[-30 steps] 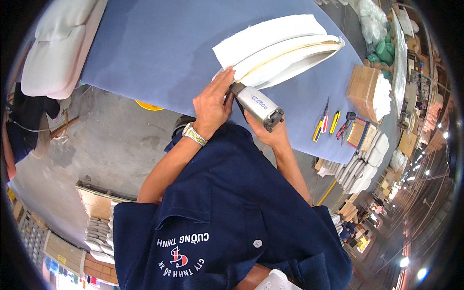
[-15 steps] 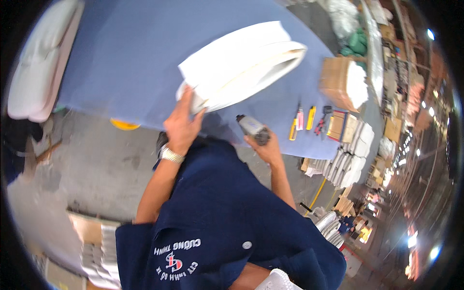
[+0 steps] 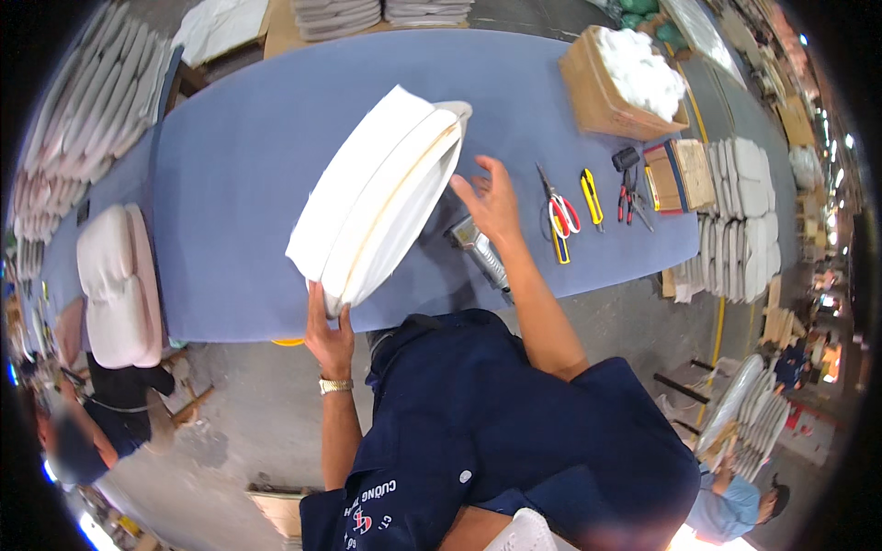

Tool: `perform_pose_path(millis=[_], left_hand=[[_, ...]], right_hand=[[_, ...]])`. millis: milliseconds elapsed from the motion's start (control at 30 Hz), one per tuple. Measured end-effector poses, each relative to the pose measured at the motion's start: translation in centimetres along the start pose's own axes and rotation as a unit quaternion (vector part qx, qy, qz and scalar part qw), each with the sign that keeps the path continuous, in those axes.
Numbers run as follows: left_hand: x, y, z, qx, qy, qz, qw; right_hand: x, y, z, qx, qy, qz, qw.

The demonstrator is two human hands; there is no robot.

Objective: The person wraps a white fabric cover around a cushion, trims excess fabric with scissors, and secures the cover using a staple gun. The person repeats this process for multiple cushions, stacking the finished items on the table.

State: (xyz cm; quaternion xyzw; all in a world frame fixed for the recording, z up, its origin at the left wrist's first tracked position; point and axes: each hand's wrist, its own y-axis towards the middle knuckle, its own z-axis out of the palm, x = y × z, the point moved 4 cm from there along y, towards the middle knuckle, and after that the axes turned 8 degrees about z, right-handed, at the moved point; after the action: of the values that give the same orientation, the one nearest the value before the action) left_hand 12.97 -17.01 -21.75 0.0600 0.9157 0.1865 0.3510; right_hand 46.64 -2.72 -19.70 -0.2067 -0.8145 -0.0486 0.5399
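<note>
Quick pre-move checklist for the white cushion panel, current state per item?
1. Left hand grips near end of white upholstered cushion panel: ok.
2. Panel tilted up on edge over blue cloth-covered table: ok.
3. Right hand empty, fingers spread, off the panel: ok.
4. Silver staple gun lies on table beside panel: ok.
5. Red-handled scissors apart from panel: ok.
6. Panel's underside: cannot tell.

shirt [image 3: 478,432]: navy, buttoned | chest: emblem | left wrist: gold watch [image 3: 335,386]

The white cushion panel [image 3: 377,202] hides the left hand's fingertips; the stapler's [image 3: 482,253] front sits behind the right wrist.
</note>
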Motion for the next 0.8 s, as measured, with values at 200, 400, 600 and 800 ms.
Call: perform_pose_path(millis=[200, 400, 600, 800], left_hand=[[-1.0, -2.8, 2.5, 0.049, 0.008, -0.027, 0.998], [0.7, -5.6, 3.4, 0.034, -0.371, -0.355, 0.857], [10.1, -5.8, 6.4, -0.149, -0.316, -0.484, 0.802], [11.6, -0.6, 8.5, -0.170, -0.428, -0.534, 0.709]], right_hand=[[-2.6, 6.7, 1.6, 0.024, 0.136, 0.131, 0.982], [-11.2, 6.0, 0.1, 0.051, 0.148, 0.227, 0.961], [-11.6, 7.5, 2.7, 0.069, 0.243, 0.255, 0.933], [-11.9, 8.5, 3.3, 0.073, 0.354, 0.251, 0.898]])
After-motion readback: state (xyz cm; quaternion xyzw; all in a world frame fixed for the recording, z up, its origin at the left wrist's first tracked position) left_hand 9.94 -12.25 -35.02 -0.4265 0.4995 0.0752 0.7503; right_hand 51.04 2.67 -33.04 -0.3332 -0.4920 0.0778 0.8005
